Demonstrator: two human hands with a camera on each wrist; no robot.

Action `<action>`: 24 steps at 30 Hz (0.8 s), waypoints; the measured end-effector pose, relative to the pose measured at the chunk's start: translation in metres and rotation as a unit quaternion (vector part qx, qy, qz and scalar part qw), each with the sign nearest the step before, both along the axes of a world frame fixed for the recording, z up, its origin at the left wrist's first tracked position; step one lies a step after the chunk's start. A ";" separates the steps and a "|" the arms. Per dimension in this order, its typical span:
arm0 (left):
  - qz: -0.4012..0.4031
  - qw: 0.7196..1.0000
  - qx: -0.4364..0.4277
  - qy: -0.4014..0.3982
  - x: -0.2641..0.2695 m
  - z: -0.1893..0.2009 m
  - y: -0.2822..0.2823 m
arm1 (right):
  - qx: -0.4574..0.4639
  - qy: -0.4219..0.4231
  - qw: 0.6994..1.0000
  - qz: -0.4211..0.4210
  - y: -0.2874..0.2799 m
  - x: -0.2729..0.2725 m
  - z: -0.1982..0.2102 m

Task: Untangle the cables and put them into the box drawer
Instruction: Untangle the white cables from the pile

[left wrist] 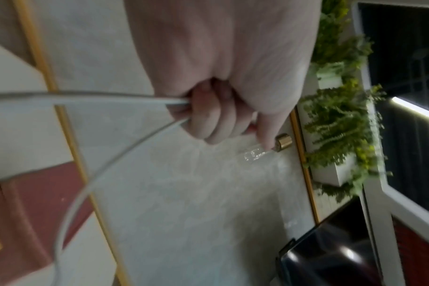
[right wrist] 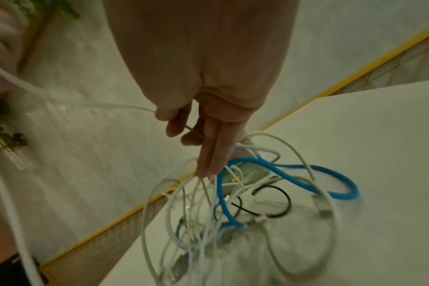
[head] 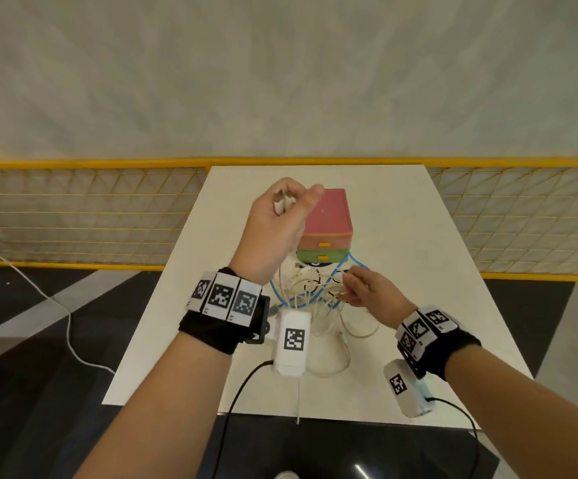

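Observation:
My left hand (head: pixel 285 202) is raised above the white table (head: pixel 418 271), in front of the box. It grips a white cable (left wrist: pixel 125 96) in a closed fist (left wrist: pixel 208 123), and strands hang from it down to the tangle (head: pixel 315 292). The tangle holds white cables, a blue cable (right wrist: pixel 294 168) and a thin black cable (right wrist: pixel 282 199). My right hand (head: pixel 348 288) is at the tangle's right side. Its thumb and a finger pinch a white strand (right wrist: pixel 125 106), and two fingers (right wrist: pixel 211 154) point straight down into the loops. The box (head: pixel 329 216) has a pink top, and its green drawer (head: pixel 322 255) stands behind the tangle.
A yellow mesh fence (head: pixel 90 216) runs behind the table on both sides. A white cord (head: pixel 38 288) trails across the dark floor at the left. The near table edge (head: pixel 315 418) lies just below my wrists. Green plants (left wrist: pixel 338 116) stand off to one side.

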State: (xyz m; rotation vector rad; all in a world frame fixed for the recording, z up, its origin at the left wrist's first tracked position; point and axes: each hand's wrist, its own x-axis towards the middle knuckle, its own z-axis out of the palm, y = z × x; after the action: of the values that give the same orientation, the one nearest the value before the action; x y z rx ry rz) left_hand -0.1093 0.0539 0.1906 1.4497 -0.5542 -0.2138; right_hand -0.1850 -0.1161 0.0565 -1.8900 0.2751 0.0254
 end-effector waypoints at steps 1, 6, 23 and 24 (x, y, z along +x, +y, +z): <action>-0.009 0.997 0.063 -0.041 0.001 -0.003 0.000 | 0.003 -0.005 1.000 -0.004 0.000 0.003 0.007; -0.087 0.917 0.370 -0.118 -0.004 -0.028 -0.009 | -0.016 -0.083 0.996 0.023 0.004 0.013 0.048; 0.040 0.831 0.455 -0.317 -0.003 -0.017 -0.010 | -0.134 -0.084 0.987 0.033 -0.001 0.023 0.063; 0.015 0.823 0.477 -0.308 -0.004 -0.022 -0.013 | -0.143 -0.088 0.985 0.039 -0.001 0.022 0.067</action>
State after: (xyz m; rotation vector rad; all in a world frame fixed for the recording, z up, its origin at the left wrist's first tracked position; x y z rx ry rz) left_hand -0.1135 0.0406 0.1682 2.5447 -1.0303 0.0373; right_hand -0.1626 -0.1169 0.1234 -2.1718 0.0852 -0.1338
